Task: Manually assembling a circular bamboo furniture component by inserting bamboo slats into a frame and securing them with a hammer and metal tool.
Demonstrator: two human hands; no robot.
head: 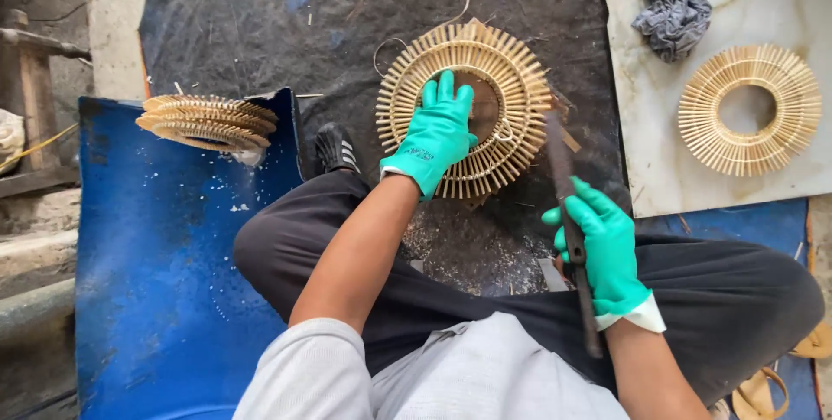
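Nearest, at six o'clock: grey shirt and dark trousers of a cross-legged sitter. Right hand (607, 251) in a green glove, at four o'clock, clamped around a long dark blade (572, 229), tip angled up toward the work, apparently kept ready for trimming. Left hand (438, 134), also green-gloved, pressed flat with fingers spread on a round bamboo-stick frame (468, 108) at twelve o'clock, seemingly to pin it steady on the dark floor sheet (260, 21). Shavings scattered just below the frame. Black shoe (336, 147) just left of the wrist. Stack of similar frames (208, 123) at ten o'clock on a blue tarp (156, 281). Farther off, at two o'clock, a pale stone slab (659, 125) bearing one finished ring (750, 110) and a crumpled grey rag (673, 11).
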